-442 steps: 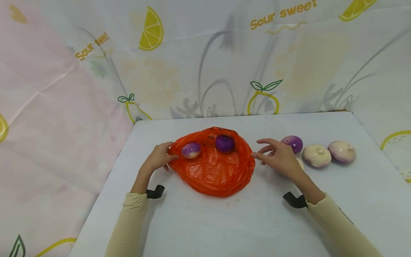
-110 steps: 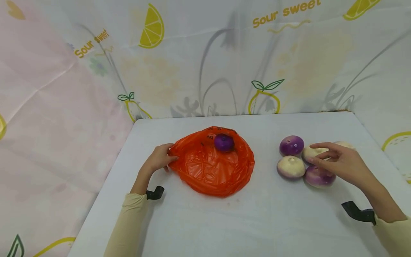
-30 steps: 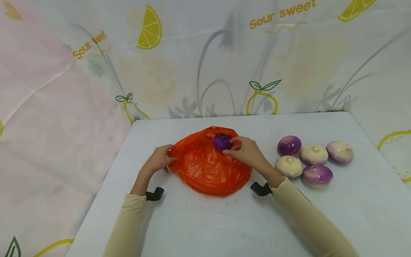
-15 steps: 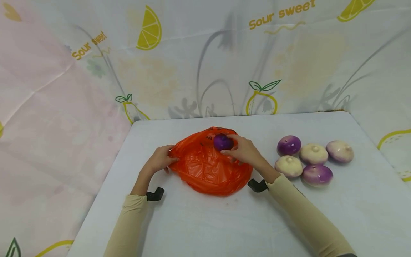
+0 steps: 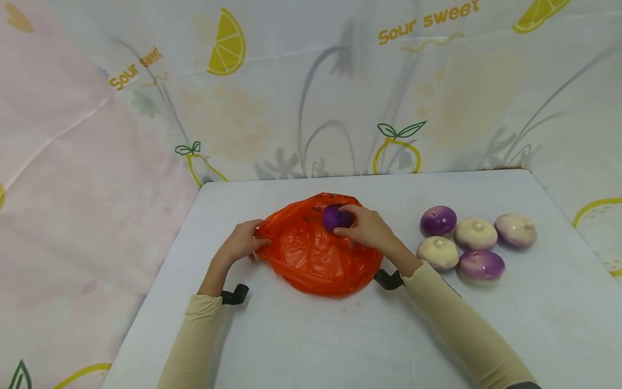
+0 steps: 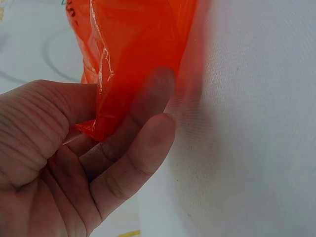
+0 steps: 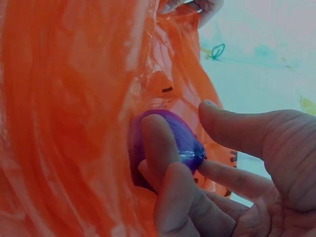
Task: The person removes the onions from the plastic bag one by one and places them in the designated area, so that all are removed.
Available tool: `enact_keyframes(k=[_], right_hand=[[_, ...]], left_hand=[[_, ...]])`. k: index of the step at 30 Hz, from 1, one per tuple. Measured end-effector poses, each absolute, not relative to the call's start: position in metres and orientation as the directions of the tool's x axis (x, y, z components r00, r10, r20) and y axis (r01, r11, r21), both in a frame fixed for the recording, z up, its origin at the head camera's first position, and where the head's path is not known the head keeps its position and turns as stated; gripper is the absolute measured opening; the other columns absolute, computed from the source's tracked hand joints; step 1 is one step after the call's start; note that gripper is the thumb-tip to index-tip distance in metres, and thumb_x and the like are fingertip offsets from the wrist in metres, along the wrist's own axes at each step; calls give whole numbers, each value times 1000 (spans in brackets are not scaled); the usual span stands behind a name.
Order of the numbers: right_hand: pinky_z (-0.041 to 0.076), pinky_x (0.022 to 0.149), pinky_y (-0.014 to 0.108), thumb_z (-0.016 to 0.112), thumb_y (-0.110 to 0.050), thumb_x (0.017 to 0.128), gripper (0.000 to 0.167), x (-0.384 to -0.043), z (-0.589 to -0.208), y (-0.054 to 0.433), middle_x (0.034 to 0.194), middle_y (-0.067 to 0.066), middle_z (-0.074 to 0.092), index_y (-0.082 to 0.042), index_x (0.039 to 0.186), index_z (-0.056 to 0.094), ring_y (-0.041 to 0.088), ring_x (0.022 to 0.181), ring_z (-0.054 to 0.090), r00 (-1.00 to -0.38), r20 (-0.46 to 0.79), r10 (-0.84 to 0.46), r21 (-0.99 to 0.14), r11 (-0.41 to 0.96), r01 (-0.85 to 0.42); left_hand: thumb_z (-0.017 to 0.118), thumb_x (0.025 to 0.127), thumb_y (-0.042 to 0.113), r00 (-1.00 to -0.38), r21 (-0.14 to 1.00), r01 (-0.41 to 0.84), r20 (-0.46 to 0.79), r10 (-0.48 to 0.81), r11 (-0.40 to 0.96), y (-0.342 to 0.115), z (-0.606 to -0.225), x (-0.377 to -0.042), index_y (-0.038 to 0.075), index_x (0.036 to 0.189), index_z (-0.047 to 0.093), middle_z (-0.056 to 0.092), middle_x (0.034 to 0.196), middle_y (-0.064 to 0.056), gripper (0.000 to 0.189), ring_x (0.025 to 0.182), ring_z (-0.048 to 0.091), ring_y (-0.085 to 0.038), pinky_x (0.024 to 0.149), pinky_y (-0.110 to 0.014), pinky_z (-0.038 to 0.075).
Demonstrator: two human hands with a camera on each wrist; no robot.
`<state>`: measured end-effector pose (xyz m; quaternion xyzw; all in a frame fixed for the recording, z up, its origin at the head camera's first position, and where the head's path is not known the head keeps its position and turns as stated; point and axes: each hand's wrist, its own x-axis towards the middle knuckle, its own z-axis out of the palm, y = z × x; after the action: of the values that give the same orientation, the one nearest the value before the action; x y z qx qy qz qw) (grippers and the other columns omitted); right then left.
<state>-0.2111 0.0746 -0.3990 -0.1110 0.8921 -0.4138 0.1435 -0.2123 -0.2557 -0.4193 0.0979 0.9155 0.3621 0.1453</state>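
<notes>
An orange-red plastic bag lies spread on the white table with its mouth open upward. My left hand pinches the bag's left rim between thumb and fingers, as the left wrist view also shows for the hand. At the back right inside the bag is a glossy dark purple onion. My right hand reaches over the right rim and grips this onion. In the right wrist view, fingers curl over the onion, while the bag partly hides it.
Several purple-and-white onions stand grouped on the right of the table, among them a purple one, a pale one and a front purple one. A printed cloth hangs behind.
A purple-white onion has left the bag, and the group on the right has grown. My right hand has since come back to the bag and closed its fingers on the dark purple onion.
</notes>
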Motion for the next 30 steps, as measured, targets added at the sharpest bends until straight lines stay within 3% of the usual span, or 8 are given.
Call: enact_keyframes(k=[9, 15, 19, 21, 26, 30], right_hand=[[56, 56, 28, 76, -29, 88, 63, -208, -397, 75, 116, 16, 63, -16, 143, 49, 20, 62, 61, -926, -189, -326, -724, 683, -93], [56, 55, 29, 76, -26, 89, 62, -207, -397, 77, 123, 17, 60, -15, 143, 48, 23, 63, 64, -921, -180, -346, -755, 648, -96], [59, 62, 32, 78, -24, 87, 63, -207, -403, 76, 130, 16, 56, -14, 142, 49, 27, 85, 65, -929, -135, -346, -788, 605, -111], [59, 63, 32, 79, -23, 85, 63, -208, -407, 75, 132, 17, 54, -14, 140, 49, 28, 86, 66, -936, -113, -334, -808, 578, -109], [58, 61, 31, 81, -20, 84, 61, -211, -416, 69, 132, 19, 52, -15, 136, 50, 21, 63, 68, -951, -99, -293, -858, 509, -67], [57, 60, 31, 82, -20, 83, 61, -211, -420, 64, 132, 20, 52, -17, 135, 50, 19, 60, 68, -961, -98, -259, -873, 485, -41]], left_hand=[[66, 93, 6, -940, 689, 73, -195, 281, 722, -256, -421, -212, -3, 139, 48, 64, 113, -27, 50, 53, 64, -22, 49, -35, 58], [66, 93, 7, -941, 684, 76, -191, 279, 725, -256, -421, -212, -3, 140, 47, 63, 114, -27, 51, 52, 64, -22, 48, -35, 58], [66, 93, 7, -940, 684, 77, -191, 281, 725, -255, -420, -212, -3, 140, 48, 64, 113, -26, 51, 53, 64, -21, 48, -35, 58], [66, 93, 7, -940, 683, 75, -194, 280, 726, -255, -421, -213, -2, 140, 48, 64, 112, -26, 50, 53, 64, -22, 49, -35, 58], [67, 93, 9, -941, 677, 66, -202, 272, 733, -256, -422, -214, -1, 140, 48, 65, 111, -24, 51, 54, 64, -22, 49, -35, 58], [67, 93, 9, -941, 674, 65, -203, 269, 736, -256, -422, -214, -1, 140, 48, 65, 109, -23, 52, 54, 64, -21, 49, -34, 58]])
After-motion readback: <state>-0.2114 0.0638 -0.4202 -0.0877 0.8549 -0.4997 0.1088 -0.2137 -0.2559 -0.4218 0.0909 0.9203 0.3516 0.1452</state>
